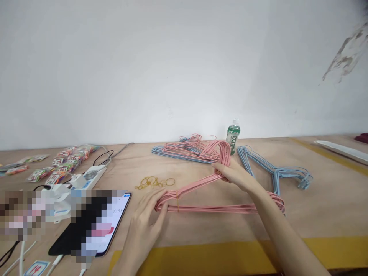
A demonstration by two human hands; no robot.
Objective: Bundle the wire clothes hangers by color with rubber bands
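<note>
HEAD VIEW | pink hangers (212,209): bundled over tabletop (201,234) | right hand (234,174) grip: closed round hook necks | left hand (146,220) grip: pinching banded corner | risk: rubber band (178,201) may slip if hangers splay | obstacle: blue hangers (276,173) near right end may snag | around: bottle (232,136) behind, phone (117,214) left

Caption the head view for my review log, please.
Right hand grips a pink hanger bundle below its hooks; left hand cups one end beside a yellow band.

A table (324,218) bears blue hangers (287,172), phone (118,214), bottle (232,135).
</note>
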